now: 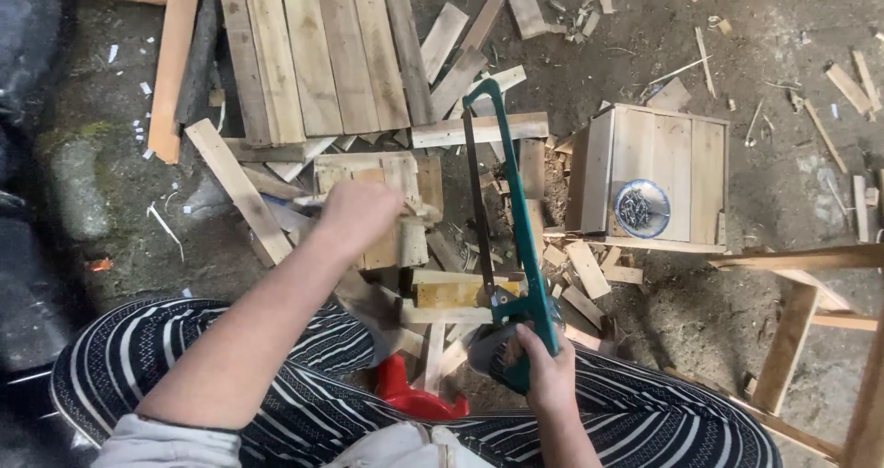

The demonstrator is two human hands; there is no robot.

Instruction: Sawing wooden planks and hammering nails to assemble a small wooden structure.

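Green hacksaw [502,219] stands upright over the wood scraps [451,295], your right hand [543,376] with fingers wrapped round its handle; your left hand [354,215], arm outstretched, clutches a wooden slat [405,212].

The small pale wooden box [677,169] stands on a dark, rough dirt floor [755,321] in soft daylight, with a round clear dish of dark nails [642,206] on its top. To the left of the box lies a flat panel of pale planks [318,49], and thin wood splinters and offcuts [700,53] are scattered behind it. To its right and nearer stands an open frame of bare wooden slats [801,321].
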